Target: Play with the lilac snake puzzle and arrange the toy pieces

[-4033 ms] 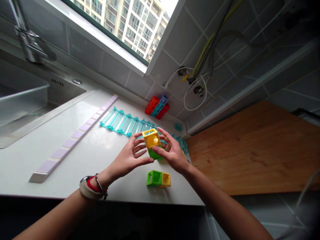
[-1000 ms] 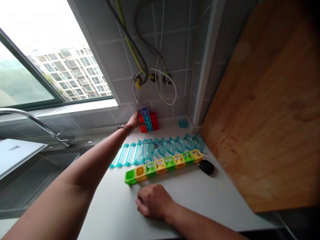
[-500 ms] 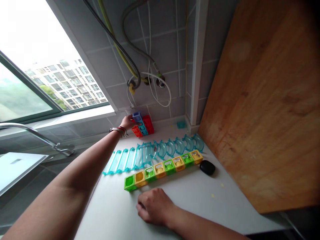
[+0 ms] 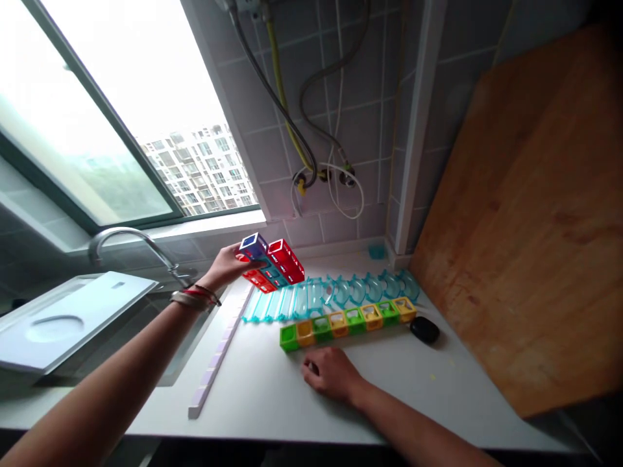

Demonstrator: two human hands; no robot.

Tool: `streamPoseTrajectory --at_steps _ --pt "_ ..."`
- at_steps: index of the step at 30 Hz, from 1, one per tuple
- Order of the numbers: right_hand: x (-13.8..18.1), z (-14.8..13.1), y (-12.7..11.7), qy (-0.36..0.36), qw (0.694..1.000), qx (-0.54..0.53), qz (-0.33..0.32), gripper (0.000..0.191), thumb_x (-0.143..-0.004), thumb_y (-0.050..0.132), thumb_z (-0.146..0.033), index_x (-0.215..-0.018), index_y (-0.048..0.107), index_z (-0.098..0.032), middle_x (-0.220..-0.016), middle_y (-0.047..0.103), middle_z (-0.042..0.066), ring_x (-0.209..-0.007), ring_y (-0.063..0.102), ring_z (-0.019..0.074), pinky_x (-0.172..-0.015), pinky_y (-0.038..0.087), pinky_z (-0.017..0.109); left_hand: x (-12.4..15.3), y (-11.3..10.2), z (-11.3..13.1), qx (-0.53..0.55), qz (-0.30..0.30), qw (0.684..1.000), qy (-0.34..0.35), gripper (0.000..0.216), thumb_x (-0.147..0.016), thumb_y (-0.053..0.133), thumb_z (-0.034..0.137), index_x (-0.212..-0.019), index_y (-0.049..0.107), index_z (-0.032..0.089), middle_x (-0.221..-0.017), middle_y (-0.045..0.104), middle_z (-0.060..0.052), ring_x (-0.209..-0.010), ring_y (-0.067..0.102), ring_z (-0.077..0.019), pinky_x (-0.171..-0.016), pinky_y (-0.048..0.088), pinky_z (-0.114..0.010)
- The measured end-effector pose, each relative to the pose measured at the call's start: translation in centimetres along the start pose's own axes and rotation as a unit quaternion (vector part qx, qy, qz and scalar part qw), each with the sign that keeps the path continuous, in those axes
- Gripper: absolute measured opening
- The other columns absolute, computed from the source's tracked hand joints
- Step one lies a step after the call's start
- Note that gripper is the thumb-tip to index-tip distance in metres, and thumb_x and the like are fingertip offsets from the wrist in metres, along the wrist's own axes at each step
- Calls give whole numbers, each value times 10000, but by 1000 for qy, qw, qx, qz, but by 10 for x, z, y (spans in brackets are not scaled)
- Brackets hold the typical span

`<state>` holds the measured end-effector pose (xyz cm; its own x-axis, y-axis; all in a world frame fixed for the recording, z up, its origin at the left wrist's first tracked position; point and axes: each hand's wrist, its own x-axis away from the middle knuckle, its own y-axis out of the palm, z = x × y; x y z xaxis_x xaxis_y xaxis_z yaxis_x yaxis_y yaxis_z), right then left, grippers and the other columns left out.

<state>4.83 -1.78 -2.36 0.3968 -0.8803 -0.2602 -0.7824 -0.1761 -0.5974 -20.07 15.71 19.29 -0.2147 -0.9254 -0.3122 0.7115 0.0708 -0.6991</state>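
Note:
My left hand [image 4: 228, 267] grips a cluster of hollow plastic blocks, held up over the back of the counter. The cluster has a blue-and-teal row [image 4: 267, 267] between red blocks [image 4: 288, 263]. My right hand [image 4: 331, 373] rests on the counter, its fingers curled in a loose fist with nothing visible in them. Just beyond it lies a straight row of green and yellow blocks [image 4: 354, 318]. Behind that row runs a line of clear teal track pieces [image 4: 314, 297], flat on the left and curved on the right.
A black rounded object [image 4: 424, 330] lies at the row's right end. A pale lilac strip [image 4: 214, 363] runs along the sink side. The sink has a faucet [image 4: 141, 237] and a white board [image 4: 73, 318]. A wooden panel [image 4: 525, 227] stands at right; a small teal piece [image 4: 376, 251] sits in the corner.
My left hand has brought the red and blue blocks up and nearer, tilting them. The camera view has turned left. My right hand stays curled beside the green and yellow row.

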Motion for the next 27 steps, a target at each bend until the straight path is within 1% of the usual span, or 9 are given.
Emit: streamPoseTrajectory --at_steps 7,11,13,15,17,19,23,25,27 --pt "4 -3 -4 -35 998 -41 40 276 -945 592 -311 -712 670 -184 -616 622 -7 -564 548 128 -577 353 245 157 -46 11 62 8 991 -119 557 -671 890 406 -1146 709 179 -997 808 -68 -903 759 -281 -775 600 -338" --pt "8 -14 -5 -50 995 -47 73 349 -960 577 -317 -634 592 -193 -586 537 -20 -551 495 127 -565 361 254 213 -49 -3 92 -30 985 -146 559 -693 880 370 -1187 685 194 -1030 804 -69 -940 759 -302 -772 600 -332" --pt "6 -31 -8 -45 992 -48 111 297 -995 520 -315 -750 634 -193 -685 583 3 -604 526 143 -600 413 264 225 -42 -10 94 -58 983 -144 516 -715 863 369 -1169 691 193 -1041 800 -68 -954 755 -307 -799 600 -344" --pt "-3 -62 -11 -49 985 -51 160 220 -1018 483 -314 -1017 665 -190 -904 649 53 -740 597 171 -696 489 290 230 -32 -15 87 -78 984 -131 472 -737 840 362 -1153 696 193 -1057 794 -67 -966 749 -306 -825 598 -352" --pt "-18 -100 -13 -109 974 -53 193 323 -963 603 -336 -1257 616 -204 -1134 658 99 -1034 630 234 -911 519 366 231 -20 -17 78 -91 986 -113 455 -745 822 337 -1156 688 195 -1081 785 -69 -979 741 -301 -838 597 -351" --pt "-38 -135 -13 -162 978 -6 128 533 -891 716 -392 -1373 565 -222 -1269 633 119 -1203 584 291 -1034 484 442 232 -11 -19 80 -91 988 -92 452 -754 803 324 -1162 666 188 -1094 775 -78 -977 738 -293 -835 599 -346" --pt "-69 -163 -4 -142 989 30 -34 611 -873 752 -407 -1410 558 -189 -1275 646 132 -1105 654 301 -952 543 433 231 -1 -23 86 -92 990 -56 457 -789 766 350 -1182 613 174 -1062 760 -85 -945 729 -277 -805 596 -335" --pt "-74 -160 4 -135 991 -5 -23 576 -881 754 -390 -1389 577 -182 -1241 662 115 -1084 666 284 -957 542 412 229 1 -24 57 -91 993 -41 459 -789 762 366 -1183 617 182 -1011 762 -67 -912 723 -273 -784 590 -336" --pt "-76 -153 13 -140 986 -85 36 545 -893 751 -413 -1367 591 -197 -1238 662 95 -1119 654 265 -1003 521 395 227 4 -24 15 -86 995 -36 442 -782 763 391 -1158 642 193 -950 767 -48 -880 724 -276 -768 585 -343"
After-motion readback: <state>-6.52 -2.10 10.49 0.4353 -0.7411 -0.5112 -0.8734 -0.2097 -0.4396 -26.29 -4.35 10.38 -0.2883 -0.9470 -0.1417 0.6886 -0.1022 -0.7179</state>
